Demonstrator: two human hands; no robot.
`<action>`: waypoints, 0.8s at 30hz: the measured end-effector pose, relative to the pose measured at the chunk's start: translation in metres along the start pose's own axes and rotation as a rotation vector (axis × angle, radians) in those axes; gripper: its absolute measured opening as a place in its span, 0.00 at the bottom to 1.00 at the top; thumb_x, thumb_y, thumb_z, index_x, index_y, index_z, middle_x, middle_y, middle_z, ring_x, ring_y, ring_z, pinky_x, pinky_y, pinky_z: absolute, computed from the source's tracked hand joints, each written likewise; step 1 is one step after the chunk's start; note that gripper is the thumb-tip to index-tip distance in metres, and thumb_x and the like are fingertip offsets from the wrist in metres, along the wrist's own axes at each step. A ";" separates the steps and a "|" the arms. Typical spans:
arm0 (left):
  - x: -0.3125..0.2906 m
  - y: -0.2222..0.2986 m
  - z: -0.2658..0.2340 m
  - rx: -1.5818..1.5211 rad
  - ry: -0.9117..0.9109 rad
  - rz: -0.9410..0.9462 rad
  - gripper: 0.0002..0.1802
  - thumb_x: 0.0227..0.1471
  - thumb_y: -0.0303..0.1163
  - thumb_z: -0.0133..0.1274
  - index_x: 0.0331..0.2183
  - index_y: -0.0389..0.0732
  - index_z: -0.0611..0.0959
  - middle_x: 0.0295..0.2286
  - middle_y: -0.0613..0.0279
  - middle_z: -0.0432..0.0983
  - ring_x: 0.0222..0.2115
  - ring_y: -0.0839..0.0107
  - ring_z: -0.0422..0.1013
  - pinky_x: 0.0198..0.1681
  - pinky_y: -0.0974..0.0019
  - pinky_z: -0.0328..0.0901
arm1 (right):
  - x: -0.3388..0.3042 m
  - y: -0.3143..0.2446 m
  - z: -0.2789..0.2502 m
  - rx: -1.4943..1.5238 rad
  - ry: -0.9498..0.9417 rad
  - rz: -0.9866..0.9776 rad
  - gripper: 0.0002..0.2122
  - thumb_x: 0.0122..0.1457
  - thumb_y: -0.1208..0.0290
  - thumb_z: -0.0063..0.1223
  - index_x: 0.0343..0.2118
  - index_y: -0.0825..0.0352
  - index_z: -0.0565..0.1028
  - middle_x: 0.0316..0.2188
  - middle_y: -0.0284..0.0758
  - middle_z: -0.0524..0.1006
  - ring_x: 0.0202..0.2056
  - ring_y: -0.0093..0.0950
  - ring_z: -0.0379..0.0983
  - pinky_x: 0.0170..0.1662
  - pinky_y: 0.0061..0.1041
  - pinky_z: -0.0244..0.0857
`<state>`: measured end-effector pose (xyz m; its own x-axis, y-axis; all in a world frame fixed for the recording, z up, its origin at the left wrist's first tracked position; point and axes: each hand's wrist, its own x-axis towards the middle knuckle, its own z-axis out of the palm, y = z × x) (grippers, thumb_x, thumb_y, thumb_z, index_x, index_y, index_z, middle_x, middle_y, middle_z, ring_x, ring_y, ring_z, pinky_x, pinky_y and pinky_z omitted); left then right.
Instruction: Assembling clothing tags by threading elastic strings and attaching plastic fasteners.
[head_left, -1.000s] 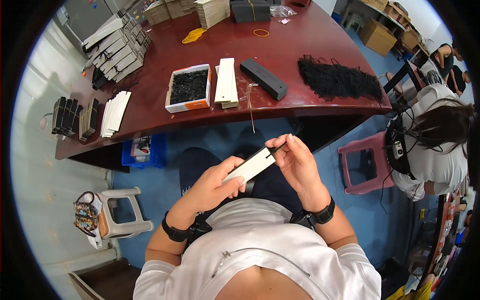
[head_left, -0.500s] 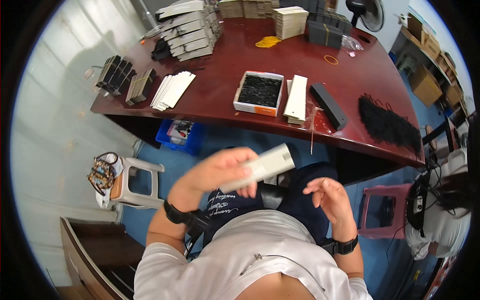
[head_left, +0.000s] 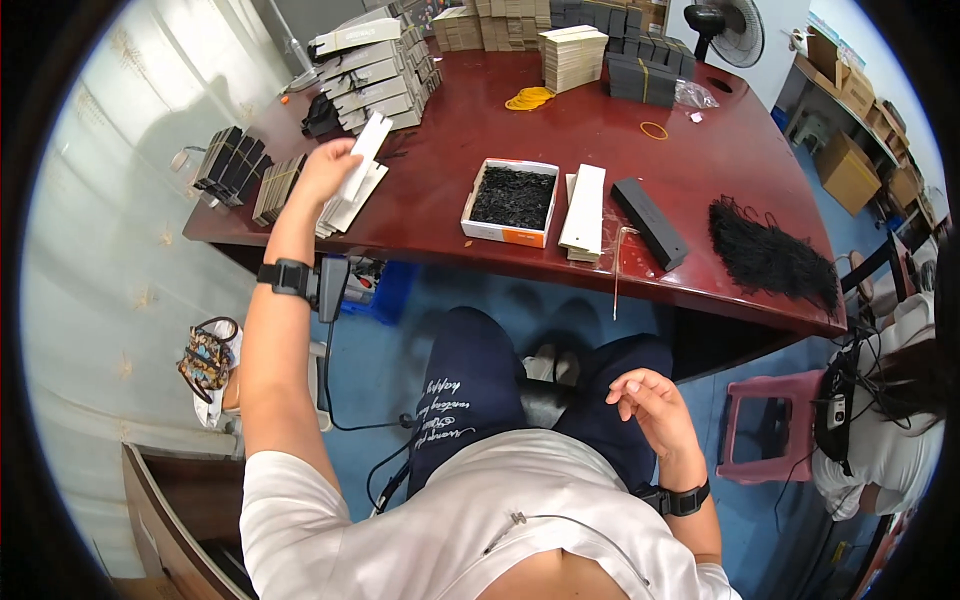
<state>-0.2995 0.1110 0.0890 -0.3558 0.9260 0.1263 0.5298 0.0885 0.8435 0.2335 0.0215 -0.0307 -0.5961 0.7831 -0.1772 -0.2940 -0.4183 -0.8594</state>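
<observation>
Grip of the left hand (head_left: 328,170) is closed on a long flat white strip (head_left: 366,155) over similar fanned strips (head_left: 352,206); right hand (head_left: 655,405) loosely open.

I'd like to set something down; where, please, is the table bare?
Between the left white strips and the open box, and behind that box up to the yellow bands. The left end, around the left hand, and far edge, under stacks, are crowded.

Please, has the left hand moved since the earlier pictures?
Yes. Judged against the table, the left hand has moved forward and to the left, from above the lap to the white pieces at the table's left side.
</observation>
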 end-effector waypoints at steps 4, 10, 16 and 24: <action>-0.006 -0.050 0.012 0.611 0.141 0.119 0.18 0.43 0.34 0.57 0.39 0.39 0.80 0.32 0.53 0.79 0.34 0.61 0.75 0.39 0.62 0.66 | -0.009 -0.009 -0.006 -0.125 0.055 -0.059 0.08 0.60 0.71 0.49 0.36 0.69 0.77 0.30 0.33 0.78 0.26 0.17 0.69 0.32 0.15 0.63; -0.038 -0.045 0.010 0.821 0.281 0.095 0.18 0.44 0.35 0.57 0.40 0.42 0.78 0.30 0.52 0.77 0.33 0.55 0.74 0.38 0.59 0.66 | 0.001 -0.043 -0.021 -0.550 0.338 -0.368 0.05 0.56 0.75 0.54 0.34 0.69 0.77 0.27 0.30 0.77 0.28 0.15 0.70 0.30 0.15 0.63; -0.046 -0.028 0.034 0.945 0.358 0.130 0.18 0.45 0.34 0.57 0.41 0.45 0.76 0.36 0.56 0.71 0.37 0.56 0.71 0.40 0.56 0.65 | 0.008 -0.102 -0.062 -1.075 0.811 -0.684 0.05 0.50 0.77 0.58 0.30 0.69 0.77 0.23 0.31 0.73 0.23 0.18 0.68 0.28 0.17 0.62; -0.074 0.054 0.079 0.707 0.417 0.630 0.15 0.47 0.30 0.55 0.39 0.41 0.78 0.35 0.58 0.73 0.33 0.60 0.70 0.39 0.61 0.65 | 0.026 -0.134 -0.081 -1.396 0.785 -0.757 0.08 0.49 0.81 0.53 0.33 0.63 0.77 0.26 0.34 0.72 0.26 0.31 0.71 0.31 0.25 0.65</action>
<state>-0.1837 0.0766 0.0839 -0.0244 0.6902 0.7232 0.9956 -0.0483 0.0798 0.3180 0.1353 0.0407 -0.0561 0.7917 0.6083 0.7358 0.4446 -0.5108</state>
